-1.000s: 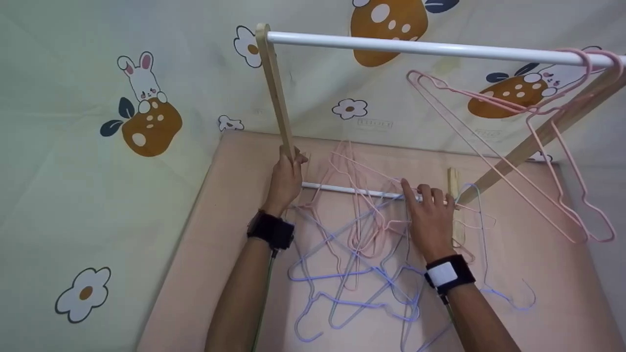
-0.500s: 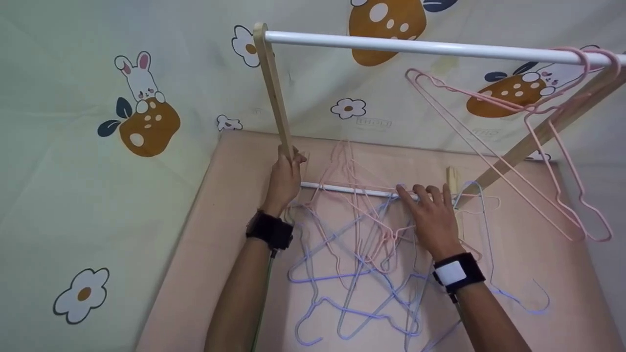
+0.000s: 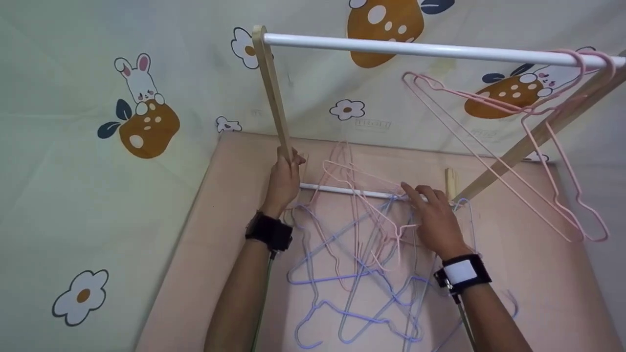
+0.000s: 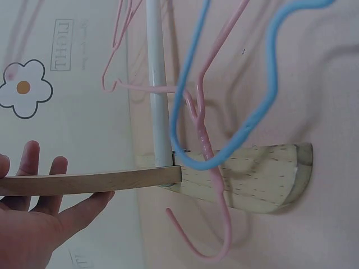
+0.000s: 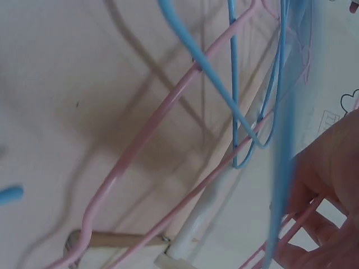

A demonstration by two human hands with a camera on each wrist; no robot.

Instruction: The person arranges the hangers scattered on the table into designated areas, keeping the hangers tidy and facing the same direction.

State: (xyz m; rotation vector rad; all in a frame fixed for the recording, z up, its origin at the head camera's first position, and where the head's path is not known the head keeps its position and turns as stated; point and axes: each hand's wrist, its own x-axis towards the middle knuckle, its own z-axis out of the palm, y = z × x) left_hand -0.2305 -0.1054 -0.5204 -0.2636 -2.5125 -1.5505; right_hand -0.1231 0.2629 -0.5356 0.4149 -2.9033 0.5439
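Note:
My left hand (image 3: 283, 183) grips the left wooden post (image 3: 275, 98) of a small clothes rack low down. In the left wrist view its fingers lie on the far side of the post. My right hand (image 3: 436, 222) is at the rack's lower white bar (image 3: 337, 189), pinching the wire of a pink clothes hanger (image 5: 305, 216). Blue hangers (image 3: 332, 279) lie tangled with other pink ones below and between the hands. A blurred blue hanger (image 5: 286, 129) crosses close in front of the right wrist camera.
The rack's white top rail (image 3: 406, 47) runs across above the hands. Pink hangers (image 3: 611, 68) hang at its right end by the right post (image 3: 523, 149). A wooden foot (image 4: 252, 174) rests on the pinkish surface (image 3: 195, 254), with a patterned backdrop (image 3: 195, 73) behind.
My right hand has shifted slightly rightward and down, and the pink hanger at its fingers has turned. A blue hanger near the right wrist has swung to the right, then back left. The left hand stays put.

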